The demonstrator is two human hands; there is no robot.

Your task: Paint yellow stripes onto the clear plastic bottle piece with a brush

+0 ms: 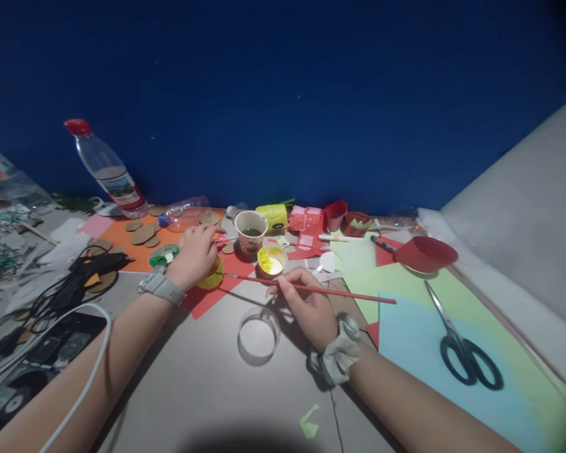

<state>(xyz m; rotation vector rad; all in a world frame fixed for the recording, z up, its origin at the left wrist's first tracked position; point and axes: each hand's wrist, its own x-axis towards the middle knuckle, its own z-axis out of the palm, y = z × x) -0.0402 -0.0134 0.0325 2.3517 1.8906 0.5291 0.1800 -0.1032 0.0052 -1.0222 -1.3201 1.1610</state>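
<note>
My left hand (195, 255), with a grey watch on the wrist, is closed over a small yellow object (212, 277) lying on red paper. My right hand (306, 305), a scrunchie on its wrist, grips a thin red paintbrush (339, 291) whose tip points left toward the yellow object. Just beyond the brush stands a small cup with yellow paint (271, 260). A paper cup of dark water (251, 231) stands behind it. A clear plastic ring (258, 335) lies on the table between my forearms.
Black-handled scissors (462, 352) lie on blue and green paper sheets at the right. A red paper cone (424, 253), red cut-outs, cardboard discs (144, 234) and a tilted water bottle (108, 170) crowd the back. Black and white cables (66, 296) lie at the left.
</note>
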